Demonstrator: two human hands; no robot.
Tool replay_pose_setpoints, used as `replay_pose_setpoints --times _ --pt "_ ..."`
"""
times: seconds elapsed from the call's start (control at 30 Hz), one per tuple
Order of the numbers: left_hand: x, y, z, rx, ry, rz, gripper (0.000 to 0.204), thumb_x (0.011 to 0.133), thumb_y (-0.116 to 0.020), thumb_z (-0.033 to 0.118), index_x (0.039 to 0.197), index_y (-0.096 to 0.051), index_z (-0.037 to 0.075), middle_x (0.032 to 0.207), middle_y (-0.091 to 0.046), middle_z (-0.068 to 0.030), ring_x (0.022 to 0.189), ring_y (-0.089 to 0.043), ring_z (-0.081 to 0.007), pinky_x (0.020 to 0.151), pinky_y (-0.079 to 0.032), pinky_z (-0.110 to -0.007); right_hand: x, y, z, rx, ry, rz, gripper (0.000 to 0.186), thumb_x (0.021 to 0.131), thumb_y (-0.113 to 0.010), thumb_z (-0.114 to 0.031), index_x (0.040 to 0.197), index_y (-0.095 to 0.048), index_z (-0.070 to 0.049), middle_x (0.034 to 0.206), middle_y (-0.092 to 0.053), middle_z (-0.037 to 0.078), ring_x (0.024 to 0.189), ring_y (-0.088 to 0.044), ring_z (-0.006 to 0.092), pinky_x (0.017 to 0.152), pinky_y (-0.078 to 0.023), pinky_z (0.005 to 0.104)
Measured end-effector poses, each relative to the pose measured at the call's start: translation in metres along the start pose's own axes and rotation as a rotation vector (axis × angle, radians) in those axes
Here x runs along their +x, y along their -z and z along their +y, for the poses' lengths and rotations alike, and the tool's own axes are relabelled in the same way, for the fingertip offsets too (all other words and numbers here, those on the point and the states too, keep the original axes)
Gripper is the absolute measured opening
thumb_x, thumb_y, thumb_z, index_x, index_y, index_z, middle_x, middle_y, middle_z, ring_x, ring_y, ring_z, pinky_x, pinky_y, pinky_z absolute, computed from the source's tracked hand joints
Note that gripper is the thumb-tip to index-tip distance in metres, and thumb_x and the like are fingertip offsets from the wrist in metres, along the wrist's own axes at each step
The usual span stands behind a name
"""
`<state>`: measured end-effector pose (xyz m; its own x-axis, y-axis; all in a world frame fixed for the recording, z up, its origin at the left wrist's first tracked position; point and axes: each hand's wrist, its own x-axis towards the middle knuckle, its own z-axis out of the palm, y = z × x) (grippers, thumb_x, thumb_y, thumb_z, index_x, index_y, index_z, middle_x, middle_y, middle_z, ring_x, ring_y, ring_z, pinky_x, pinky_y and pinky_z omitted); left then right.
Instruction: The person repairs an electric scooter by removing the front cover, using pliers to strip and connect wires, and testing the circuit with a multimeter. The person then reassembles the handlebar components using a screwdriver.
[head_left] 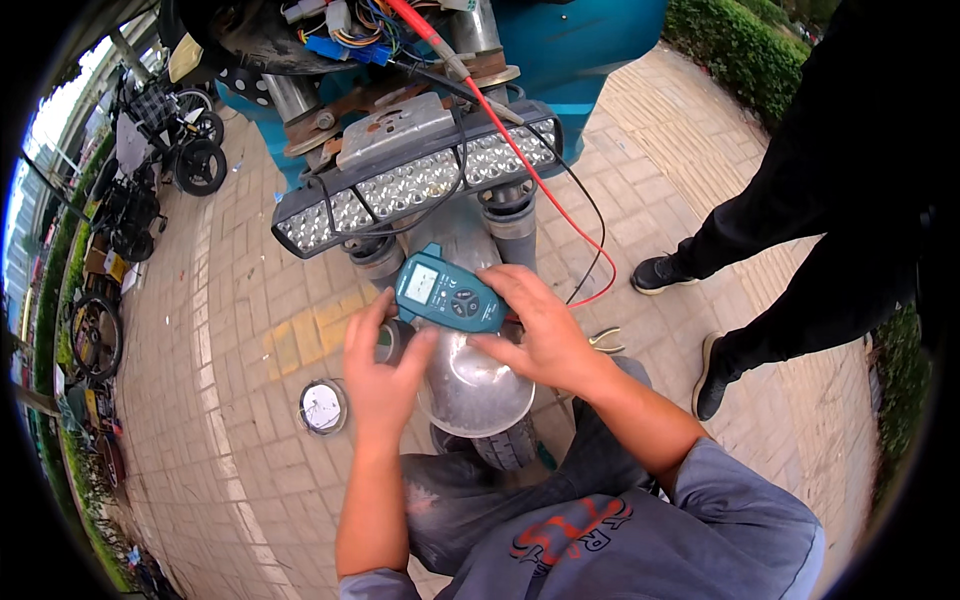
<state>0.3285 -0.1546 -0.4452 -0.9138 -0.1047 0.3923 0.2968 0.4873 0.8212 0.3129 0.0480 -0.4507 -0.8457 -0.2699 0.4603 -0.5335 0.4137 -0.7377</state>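
Note:
A teal handheld digital meter (452, 292) with a small grey screen and dark buttons lies tilted above the clear, dome-shaped front fender (478, 395). My right hand (548, 335) grips its right end, thumb below and fingers along the top. Between the thumb and fingers of my left hand (383, 375) is a dark round roll (401, 338), apparently tape, close to the meter's lower left corner. A red test lead (530, 172) and a black lead (598, 225) loop from the wiring toward the meter's right end; their connection there is hidden by my right hand.
A long LED light bar (420, 185) crosses the teal vehicle's front, below exposed wiring (350, 40). Pliers (606, 340) and a round white-faced part (323, 407) lie on the paving. Another person's dark-trousered leg (775, 225) stands at right. Parked wheeled vehicles (150, 150) line the left.

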Motion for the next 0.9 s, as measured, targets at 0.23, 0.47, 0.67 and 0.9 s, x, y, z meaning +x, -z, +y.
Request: replay_pose_setpoints --times 0.23,0.47,0.67,0.9 --pt "0.0003 0.0028 0.0035 -0.016 -0.076 -0.006 0.050 0.074 -0.077 0.015 0.117 -0.059 -0.003 0.100 -0.059 -0.0079 0.094 -0.054 -0.0182 0.087 -0.042 -0.030 -0.0017 -0.0001 -0.0013 0.042 0.035 0.052 0.064 0.072 -0.077 -0.012 0.127 -0.047 0.001 0.122 -0.051 0.019 0.111 -0.052 0.0375 0.092 -0.045 0.0413" --pt "-0.0006 0.0032 0.0045 -0.006 -0.063 -0.015 0.051 0.073 -0.077 0.016 0.117 -0.059 -0.002 0.100 -0.059 -0.0076 0.094 -0.054 -0.0179 0.087 -0.042 -0.029 -0.0018 -0.0009 -0.0024 0.021 0.053 0.068 0.064 0.071 -0.077 -0.011 0.127 -0.047 0.001 0.122 -0.051 0.019 0.111 -0.052 0.0376 0.093 -0.044 0.0415" --pt "-0.0026 0.0054 0.0026 0.010 -0.050 -0.025 0.052 0.074 -0.077 0.016 0.118 -0.058 -0.003 0.101 -0.059 -0.0077 0.094 -0.054 -0.0176 0.087 -0.043 -0.029 -0.0006 -0.0022 -0.0010 0.037 0.031 0.052 0.064 0.071 -0.077 -0.013 0.126 -0.048 0.001 0.121 -0.052 0.019 0.110 -0.052 0.0369 0.093 -0.044 0.0417" --pt "-0.0048 0.0076 0.0010 -0.001 0.003 0.015 0.053 0.076 -0.076 0.016 0.121 -0.057 -0.004 0.106 -0.061 -0.0099 0.097 -0.056 -0.0183 0.089 -0.044 -0.030 0.0048 -0.0020 -0.0018 -0.092 0.014 0.058 0.061 0.071 -0.077 -0.026 0.120 -0.053 0.003 0.110 -0.058 0.017 0.099 -0.054 0.0343 0.085 -0.044 0.0417"
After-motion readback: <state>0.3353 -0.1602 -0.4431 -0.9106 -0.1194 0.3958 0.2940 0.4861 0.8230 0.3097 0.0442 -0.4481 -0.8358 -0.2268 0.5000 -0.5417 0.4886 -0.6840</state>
